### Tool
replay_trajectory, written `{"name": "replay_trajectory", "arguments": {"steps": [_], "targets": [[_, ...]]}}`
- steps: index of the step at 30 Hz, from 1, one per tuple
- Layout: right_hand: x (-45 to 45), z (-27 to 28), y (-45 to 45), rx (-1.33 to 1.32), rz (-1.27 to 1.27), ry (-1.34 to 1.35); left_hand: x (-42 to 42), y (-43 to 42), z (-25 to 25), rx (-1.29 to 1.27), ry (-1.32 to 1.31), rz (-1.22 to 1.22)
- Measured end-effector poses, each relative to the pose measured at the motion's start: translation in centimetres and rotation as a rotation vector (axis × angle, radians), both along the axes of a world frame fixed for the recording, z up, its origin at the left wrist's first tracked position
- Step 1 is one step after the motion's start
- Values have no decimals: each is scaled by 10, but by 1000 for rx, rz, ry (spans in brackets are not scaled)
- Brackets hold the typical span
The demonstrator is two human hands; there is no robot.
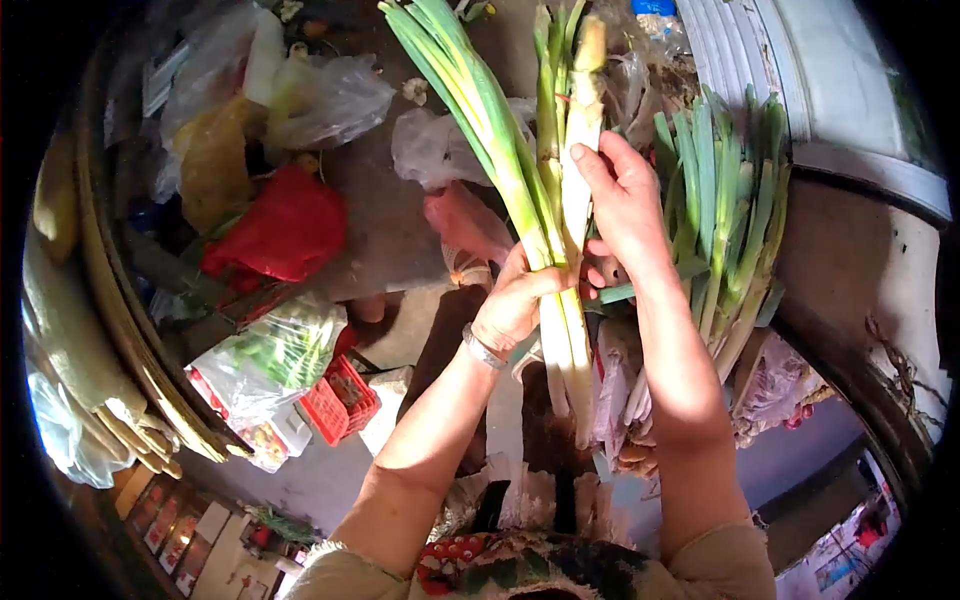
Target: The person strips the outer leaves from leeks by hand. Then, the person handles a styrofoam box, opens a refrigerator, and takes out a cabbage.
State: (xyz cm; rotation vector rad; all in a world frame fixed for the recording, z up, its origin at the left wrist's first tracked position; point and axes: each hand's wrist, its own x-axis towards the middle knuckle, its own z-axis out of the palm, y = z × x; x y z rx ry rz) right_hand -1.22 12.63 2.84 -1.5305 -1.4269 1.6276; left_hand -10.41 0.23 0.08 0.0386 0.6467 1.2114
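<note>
My left hand [520,305] is closed around the white shanks of a few long leeks [500,160], held upright in front of me. Their green leaves spread toward the top of the view, while the root ends hang below the hand. My right hand [625,195] grips the side of a thicker, pale leek stalk [580,165] with a yellowed, cut-looking top. Its thumb lies along the stalk; some fingers are hidden behind. Just right of that hand, a bunch of leeks [725,220] with dark green leaves lies close to the forearm.
On the left are a red plastic bag [285,225], clear plastic bags [330,100] and a bag of green vegetables [290,345]. A red basket [345,400] stands below them. White corrugated panels [740,60] are at upper right, beside a brown surface [850,270].
</note>
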Motion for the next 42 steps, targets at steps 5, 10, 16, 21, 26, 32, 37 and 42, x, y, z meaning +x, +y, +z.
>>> {"name": "replay_trajectory", "arguments": {"steps": [5,10,16,21,26,32,37,42], "targets": [[11,-22,1,-47,-285,379,-1,6,-10,24,-66,102],[-3,-9,-15,-293,-308,334,1,-3,-13,-67,-46,185],[30,-22,-54,-198,-199,488,-1,-4,-12,-171,117,119],[65,20,-24,23,-485,775,4,8,-10,-14,102,40],[132,76,-5,18,-582,1115,11,8,-8,36,200,-17],[170,95,-70,-153,-396,360,8,7,-6,-13,255,-77],[175,59,-167,-354,285,-97,18,5,-7,-47,274,-134],[198,-28,-251,-710,261,-234,22,2,-12,-90,394,-193]]}}
